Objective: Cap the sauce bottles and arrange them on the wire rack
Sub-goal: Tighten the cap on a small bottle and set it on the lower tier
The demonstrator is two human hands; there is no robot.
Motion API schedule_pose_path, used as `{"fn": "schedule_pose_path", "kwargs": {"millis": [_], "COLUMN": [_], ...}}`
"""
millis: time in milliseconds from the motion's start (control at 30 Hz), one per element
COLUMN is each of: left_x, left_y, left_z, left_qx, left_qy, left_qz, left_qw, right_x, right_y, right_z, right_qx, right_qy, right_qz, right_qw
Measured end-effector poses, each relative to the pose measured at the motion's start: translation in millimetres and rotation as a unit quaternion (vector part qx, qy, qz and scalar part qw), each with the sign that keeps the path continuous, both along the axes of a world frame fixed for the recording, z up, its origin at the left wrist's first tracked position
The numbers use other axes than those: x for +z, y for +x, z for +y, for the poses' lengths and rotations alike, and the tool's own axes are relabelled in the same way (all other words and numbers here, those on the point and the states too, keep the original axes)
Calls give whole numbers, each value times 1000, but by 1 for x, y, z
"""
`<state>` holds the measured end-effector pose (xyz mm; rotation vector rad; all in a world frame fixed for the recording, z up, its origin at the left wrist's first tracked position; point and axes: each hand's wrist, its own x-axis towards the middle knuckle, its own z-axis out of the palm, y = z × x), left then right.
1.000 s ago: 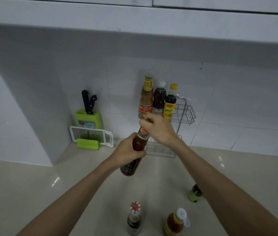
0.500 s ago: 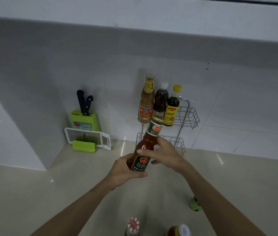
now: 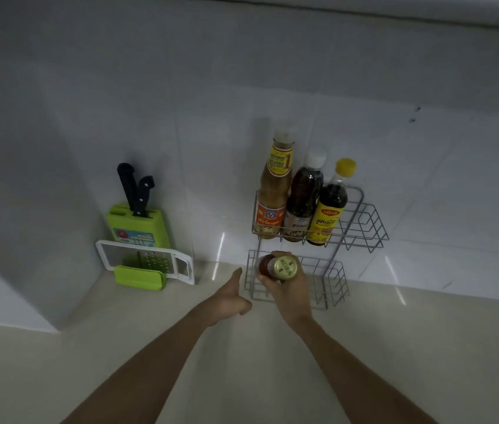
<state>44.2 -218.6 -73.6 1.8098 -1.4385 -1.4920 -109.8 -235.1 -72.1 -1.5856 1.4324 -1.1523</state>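
A two-tier wire rack stands against the tiled wall. Its upper shelf holds three capped bottles: a tan sauce bottle, a dark bottle with a white cap and a dark bottle with a yellow cap. My right hand grips a red sauce bottle with a gold cap, held at the left end of the lower shelf. My left hand hangs just left of the rack, fingers loose, holding nothing.
A green knife block with two black-handled knives stands at the left against the wall. A white and green grater leans in front of it. The beige counter stretches toward me.
My left hand has let go of the red bottle. The right hand has carried the capped bottle forward to the rack's lower shelf. The view has tilted up, so the counter bottles are out of frame.
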Motion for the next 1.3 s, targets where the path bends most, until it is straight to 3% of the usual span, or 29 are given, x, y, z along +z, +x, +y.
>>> {"fn": "schedule_pose_path", "kwargs": {"millis": [733,1300], "left_x": [-28,-27], "left_y": [-2,-1], "left_z": [-24,-24], "left_qx": [-6,-34], "left_qy": [34,28], "left_qz": [51,45], "left_qw": [998,998], "right_x": [-26,-28], "right_y": [17,19], "right_z": [-70,-67], "right_qx": [72,118], "right_qy": [114,156], "right_qz": [208,177], "right_qw": [969,965]}}
